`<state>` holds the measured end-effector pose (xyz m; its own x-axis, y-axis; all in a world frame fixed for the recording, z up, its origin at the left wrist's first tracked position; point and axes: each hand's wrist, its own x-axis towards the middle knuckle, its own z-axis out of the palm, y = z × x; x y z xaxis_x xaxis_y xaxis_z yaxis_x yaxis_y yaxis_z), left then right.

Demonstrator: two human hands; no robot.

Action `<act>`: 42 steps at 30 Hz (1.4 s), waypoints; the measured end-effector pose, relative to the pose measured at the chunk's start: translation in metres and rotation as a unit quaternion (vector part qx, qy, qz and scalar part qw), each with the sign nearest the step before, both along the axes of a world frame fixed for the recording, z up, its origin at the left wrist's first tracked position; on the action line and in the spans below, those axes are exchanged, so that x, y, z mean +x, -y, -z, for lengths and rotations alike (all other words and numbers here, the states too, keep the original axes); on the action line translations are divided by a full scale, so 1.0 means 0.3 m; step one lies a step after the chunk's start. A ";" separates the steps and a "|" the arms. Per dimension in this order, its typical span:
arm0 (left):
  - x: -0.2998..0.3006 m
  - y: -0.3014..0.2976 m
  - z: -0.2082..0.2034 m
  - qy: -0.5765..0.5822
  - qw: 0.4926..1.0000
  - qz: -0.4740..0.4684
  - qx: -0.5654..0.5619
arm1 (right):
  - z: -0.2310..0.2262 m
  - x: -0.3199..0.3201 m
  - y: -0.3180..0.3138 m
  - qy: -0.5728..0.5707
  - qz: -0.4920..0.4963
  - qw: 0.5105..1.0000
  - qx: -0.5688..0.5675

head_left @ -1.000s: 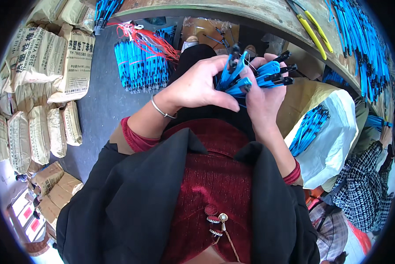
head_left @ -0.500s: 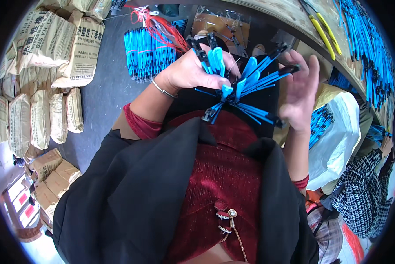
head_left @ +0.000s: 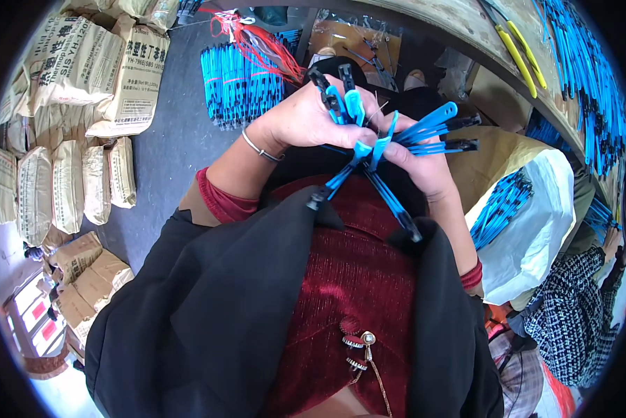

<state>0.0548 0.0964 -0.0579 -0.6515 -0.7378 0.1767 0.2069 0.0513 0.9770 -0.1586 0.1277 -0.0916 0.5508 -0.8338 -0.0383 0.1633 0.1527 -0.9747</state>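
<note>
Blue strips (head_left: 362, 150) w/ black ends fanned out in both hands, up in front of the person's torso, over the lap; some ends pointed up, some down, some off to the R. L hand (head_left: 316, 124) had its grip closed on the L part of the fan, thumb pressed near the middle; R hand (head_left: 428, 171) had its grip narrow on the R part, thumb close to the other, fingers mostly hidden behind. Metal bracelet (head_left: 262, 149) on L wrist. Just R of the R forearm: open sack (head_left: 539, 226), white inside, w/ a heap of blue pcs (head_left: 499, 203). Beyond the hands, upper L, blue bundles (head_left: 240, 87) stood in rows on a dark grey surface, red cords (head_left: 257, 45) beside/over them. Upper R, tabletop (head_left: 442, 15) carried yellow-handled pliers (head_left: 520, 57) & a big blue pile (head_left: 583, 87). Far L: stacked paper sacks (head_left: 72, 66); far R, a co-worker's checked sleeve (head_left: 567, 313).
</note>
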 end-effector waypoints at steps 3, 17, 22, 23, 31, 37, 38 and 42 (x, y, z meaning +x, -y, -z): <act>-0.013 0.002 0.004 0.010 1.000 0.010 0.003 | 0.000 0.018 -0.004 0.000 0.016 0.999 -0.035; -0.033 -0.026 0.009 0.045 0.991 -0.112 0.050 | 0.008 0.079 -0.084 -0.021 0.230 0.971 0.058; -0.003 -0.013 0.039 0.023 0.985 -0.130 0.108 | -0.014 0.037 -0.036 0.029 0.112 0.993 0.021; 0.000 -0.010 0.043 0.017 0.982 -0.136 0.129 | -0.024 0.032 -0.026 0.053 0.059 0.997 -0.001; -0.035 0.012 0.028 -0.037 0.975 -0.137 0.173 | 0.000 0.053 -0.040 -0.088 0.157 0.983 -0.038; -0.063 0.010 0.002 -0.007 0.985 -0.107 0.139 | 0.003 0.069 -0.039 -0.129 0.237 0.962 -0.034; -0.062 0.011 0.005 0.003 0.987 -0.105 0.120 | 0.004 0.071 -0.039 -0.121 0.244 0.962 -0.036; -0.048 0.024 0.002 -0.005 0.987 -0.076 0.142 | -0.010 0.079 -0.035 -0.081 0.251 0.964 -0.028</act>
